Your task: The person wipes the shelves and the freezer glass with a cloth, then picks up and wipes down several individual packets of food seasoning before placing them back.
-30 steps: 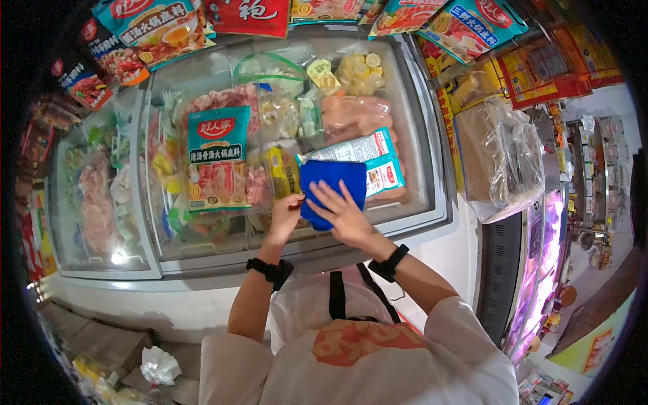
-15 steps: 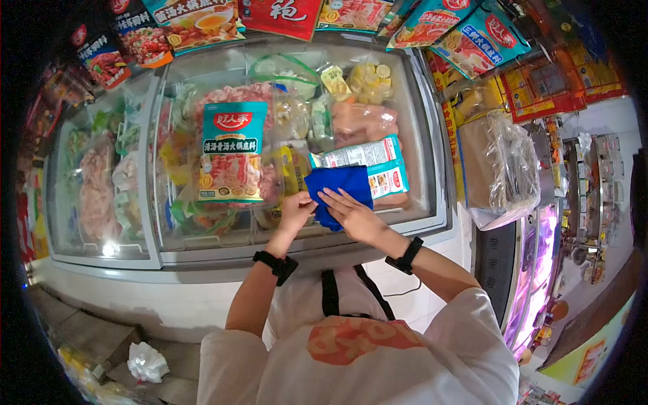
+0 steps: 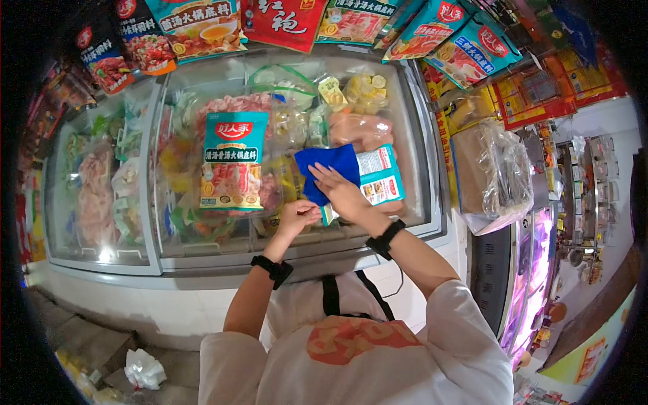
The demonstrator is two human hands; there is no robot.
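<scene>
My right hand (image 3: 341, 194) holds a blue cloth (image 3: 343, 160), its fingers laid over it against a teal-and-white food packet (image 3: 382, 183). The packet lies back side up on the freezer's glass lid, partly covered by the cloth. At the packet's near left corner, my left hand (image 3: 298, 220) is closed with its fingertips pinched on the edge. Further left, a teal hot pot seasoning packet (image 3: 233, 162) lies front side up on the glass.
Under the freezer's glass (image 3: 182, 233) are bagged meats and other foods. Seasoning packets (image 3: 196, 25) stand along the back edge. To the right sits a plastic-wrapped cardboard box (image 3: 476, 165). A white plastic bag (image 3: 144, 369) lies at lower left.
My right hand and the blue cloth have moved up and left over the packet, uncovering its near left corner. My left hand has shifted slightly down, away from the cloth.
</scene>
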